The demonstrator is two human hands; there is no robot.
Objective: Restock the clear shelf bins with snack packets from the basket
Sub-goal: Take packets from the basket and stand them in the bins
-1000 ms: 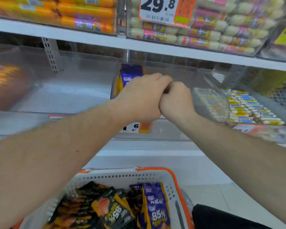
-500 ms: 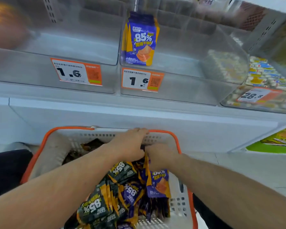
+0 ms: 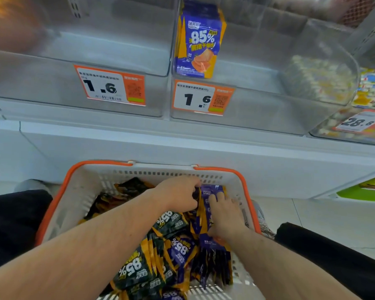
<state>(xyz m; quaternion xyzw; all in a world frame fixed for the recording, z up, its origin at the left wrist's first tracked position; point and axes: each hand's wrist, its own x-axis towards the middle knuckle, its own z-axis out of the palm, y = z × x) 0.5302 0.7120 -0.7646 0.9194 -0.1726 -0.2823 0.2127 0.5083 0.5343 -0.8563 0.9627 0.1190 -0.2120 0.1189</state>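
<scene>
A white basket with an orange rim stands below the shelf and holds several black packets and purple packets, both printed "85%". Both hands are inside it at the far right. My left hand curls its fingers round the left edge of a stack of purple packets standing on edge. From the other side, my right hand grips the same stack with its fingers laid over it. Above, the middle clear bin has a few purple packets upright at its left wall.
The left clear bin carries a "1.6" price tag, as does the middle bin. A bin at the right holds small wrapped snacks and a "28.8" tag. A white shelf ledge juts out above the basket. Dark trouser legs flank the basket.
Both hands came down from the middle bin into the basket, and the view tilted down. They now close on a stack of purple packets at its far right.
</scene>
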